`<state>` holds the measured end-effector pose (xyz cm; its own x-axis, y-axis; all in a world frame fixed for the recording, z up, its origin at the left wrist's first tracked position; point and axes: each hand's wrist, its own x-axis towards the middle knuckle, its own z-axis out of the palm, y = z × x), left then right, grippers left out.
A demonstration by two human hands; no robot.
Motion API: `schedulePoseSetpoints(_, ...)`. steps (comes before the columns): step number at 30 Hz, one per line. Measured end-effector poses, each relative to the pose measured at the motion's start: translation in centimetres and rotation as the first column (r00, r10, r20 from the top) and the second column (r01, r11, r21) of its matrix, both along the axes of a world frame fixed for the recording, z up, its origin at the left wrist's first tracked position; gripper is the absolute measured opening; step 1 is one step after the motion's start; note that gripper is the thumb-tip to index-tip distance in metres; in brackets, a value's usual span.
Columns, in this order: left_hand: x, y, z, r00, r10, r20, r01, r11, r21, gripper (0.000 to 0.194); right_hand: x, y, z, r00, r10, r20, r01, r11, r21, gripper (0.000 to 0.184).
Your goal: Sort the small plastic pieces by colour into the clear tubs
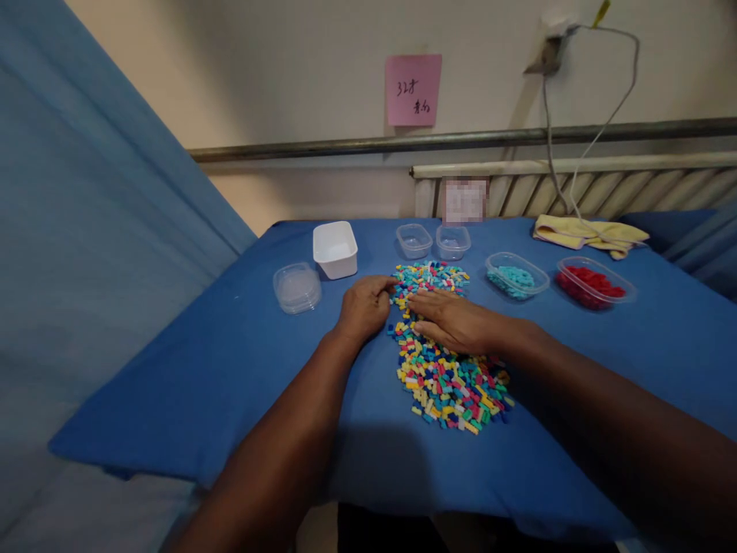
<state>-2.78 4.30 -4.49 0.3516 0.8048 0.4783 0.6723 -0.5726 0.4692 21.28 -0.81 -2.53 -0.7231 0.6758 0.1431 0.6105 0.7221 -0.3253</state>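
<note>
A spread of small multicoloured plastic building bricks (446, 384) lies on the blue-covered table, running from its middle toward the back. At the left edge of the bricks is my left hand (365, 307), its fingers curled and the index fingertip touching the far part of the heap. What those fingers hold, if anything, is hidden. My right hand (452, 319) rests flat over the middle of the bricks with its fingers stretched out to the left, covering some of them.
Behind the bricks stand two clear tubs (414, 242). To the right are a tub of light-blue pieces (512, 278) and a tub of red pieces (593, 284), near a yellow cloth (593, 233). At left sit a white container (335, 252) and stacked clear lids (297, 289).
</note>
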Motion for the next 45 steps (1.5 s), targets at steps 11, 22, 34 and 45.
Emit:
schedulePoseSetpoints(11, -0.4, -0.7, 1.4, 0.999, -0.026, -0.023, 0.026, 1.000, -0.006, 0.041, 3.0, -4.7, 1.3, 0.988, 0.039, -0.149, -0.044, 0.999, -0.027, 0.050)
schedulePoseSetpoints(22, 0.0, -2.1, 2.5, 0.987, -0.101, -0.123, 0.093, 0.993, -0.070, 0.039, 2.9, -4.9, 0.8, 0.989, 0.051, -0.138, -0.057, 0.998, -0.039, 0.048)
schedulePoseSetpoints(34, -0.4, -2.2, 3.1, 0.958, -0.182, -0.219, 0.157, 0.979, -0.129, 0.041, 3.3, -4.2, 0.1, 0.995, -0.016, -0.097, 0.024, 0.996, 0.081, 0.050)
schedulePoseSetpoints(45, -1.1, -2.1, 3.6, 0.990, -0.133, 0.045, 0.140, 0.927, -0.347, 0.036, 3.7, -5.4, 0.3, 0.975, 0.047, -0.216, -0.035, 0.998, 0.058, 0.040)
